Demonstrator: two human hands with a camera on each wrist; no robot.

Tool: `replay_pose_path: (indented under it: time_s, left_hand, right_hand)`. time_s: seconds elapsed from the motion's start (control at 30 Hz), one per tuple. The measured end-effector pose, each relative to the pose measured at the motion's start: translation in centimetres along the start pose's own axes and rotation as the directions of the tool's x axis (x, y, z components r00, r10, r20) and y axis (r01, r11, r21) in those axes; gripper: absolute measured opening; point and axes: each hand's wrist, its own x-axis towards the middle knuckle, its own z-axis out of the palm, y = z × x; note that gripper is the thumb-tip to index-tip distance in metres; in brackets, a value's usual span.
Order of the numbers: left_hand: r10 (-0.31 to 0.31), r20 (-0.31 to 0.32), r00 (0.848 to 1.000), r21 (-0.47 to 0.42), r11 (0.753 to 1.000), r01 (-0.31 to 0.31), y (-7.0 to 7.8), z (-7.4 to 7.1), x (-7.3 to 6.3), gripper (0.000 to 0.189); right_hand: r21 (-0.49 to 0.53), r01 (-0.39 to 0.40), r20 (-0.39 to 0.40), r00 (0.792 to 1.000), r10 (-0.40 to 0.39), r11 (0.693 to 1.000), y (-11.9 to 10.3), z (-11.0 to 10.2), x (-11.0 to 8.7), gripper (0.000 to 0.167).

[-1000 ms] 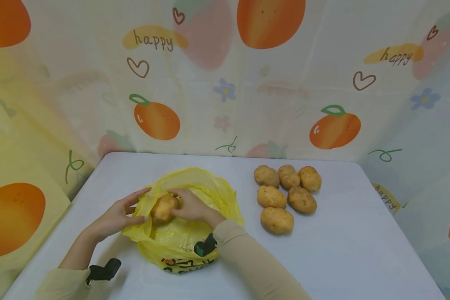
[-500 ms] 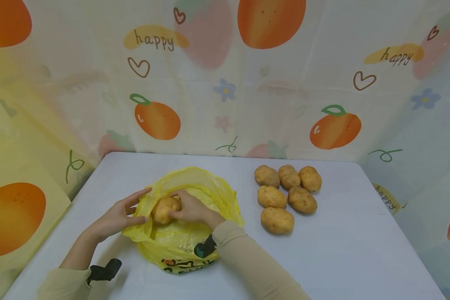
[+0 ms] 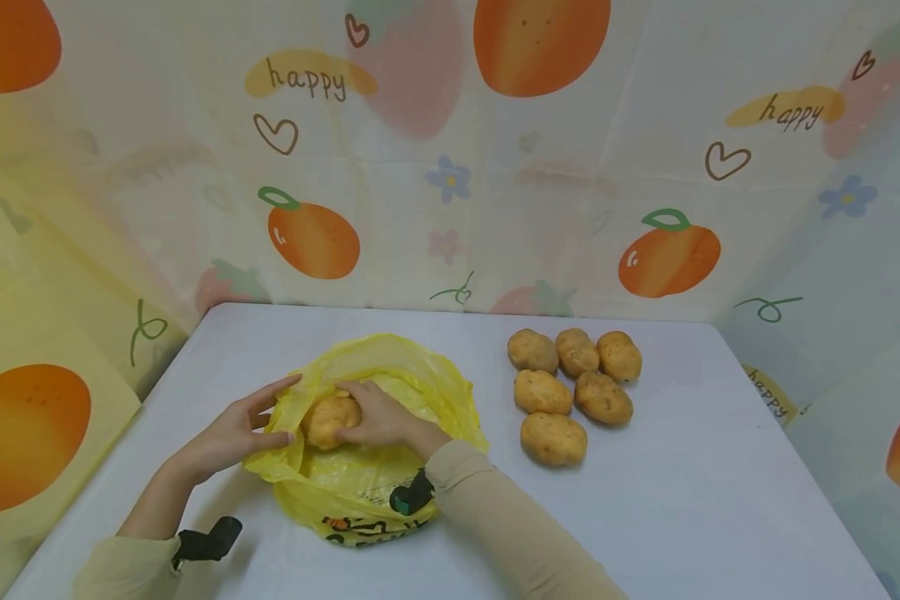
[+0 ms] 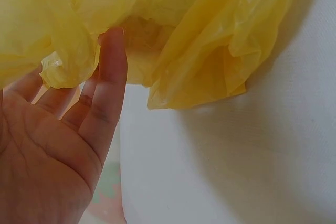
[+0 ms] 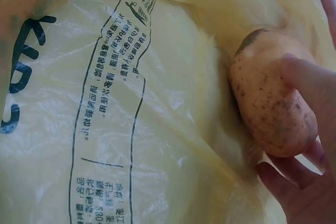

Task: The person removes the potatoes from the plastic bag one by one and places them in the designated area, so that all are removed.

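Inside the yellow plastic bag (image 3: 390, 467), near its left wall, my right hand (image 3: 382, 417) grips a potato (image 3: 328, 423). The right wrist view shows that brown-speckled potato (image 5: 273, 93) with the thumb on its upper side and fingers curled beneath it. My left hand (image 3: 228, 433) lies along the outside of the bag's left rim, fingers fairly straight and touching the plastic. In the left wrist view the palm of my left hand (image 4: 58, 145) faces the camera, and the bag's folds (image 4: 199, 77) hide some fingertips.
Several loose potatoes (image 3: 555, 439) lie in a cluster on the white table (image 3: 690, 467), right of the bag. A fruit-patterned cloth (image 3: 525, 208) hangs behind the table and at both sides. Dark devices (image 3: 210, 542) are strapped at the wrists.
The potato in my right hand has turned and settled slightly lower inside the bag. My left hand and the loose potatoes stay where they were.
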Motion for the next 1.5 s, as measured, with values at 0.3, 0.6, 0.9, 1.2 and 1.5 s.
replay_pose_path:
  time_s: [0.3,0.6,0.9,1.2,1.5]
  left_hand:
    - [-0.003,0.002,1.0,-0.006,1.0,0.003,0.2,0.0,0.0,0.078]
    - [0.001,0.0,1.0,-0.001,1.0,-0.001,0.3,-0.1,0.0,0.078]
    - [-0.014,0.005,1.0,-0.006,1.0,0.014,0.3,-0.1,0.0,0.079]
    - [-0.019,0.003,1.0,0.0,1.0,0.019,-0.1,-0.2,0.1,0.08]
    - [-0.024,0.007,1.0,-0.003,1.0,0.024,0.0,-0.4,0.2,0.08]
  right_hand:
    - [-0.013,0.004,-0.012,1.0,-0.004,1.0,0.4,-0.6,-0.1,0.065]
    - [-0.012,0.051,-0.006,0.999,-0.051,0.999,0.3,-2.0,-0.6,0.064]
    - [0.031,0.106,-0.028,0.994,-0.105,0.994,-0.3,-3.7,-1.1,0.064]
    - [0.055,0.112,-0.102,0.989,-0.106,0.992,-0.9,-5.0,-1.9,0.064]
    - [0.116,0.105,-0.221,0.972,-0.077,0.988,-1.5,-6.3,-3.0,0.065]
